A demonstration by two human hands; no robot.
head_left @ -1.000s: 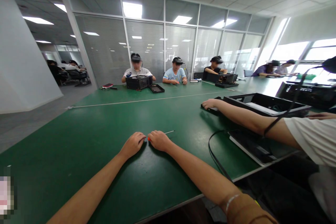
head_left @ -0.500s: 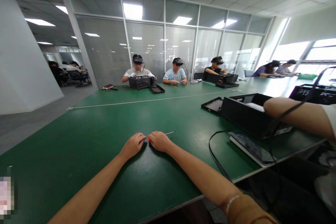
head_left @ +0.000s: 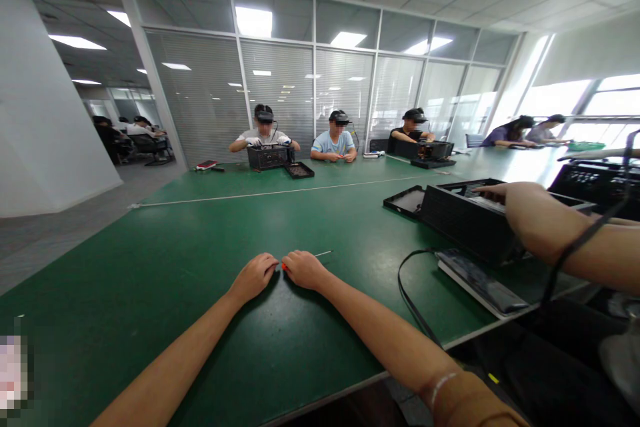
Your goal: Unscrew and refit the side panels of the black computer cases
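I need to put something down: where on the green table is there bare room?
The widest bare patch of green table lies left of the left hand and beyond it, up to the white cord. A smaller one lies between the screwdriver and the black strap. Crowded at right: open black case, shallow panel, flat black object, and a co-worker's arm.

A slim tool (head_left: pixel 323 253), mostly covered, sits in the right grip (head_left: pixel 303 268). Its thin, straight shaft points rightward; orange shows opposite.
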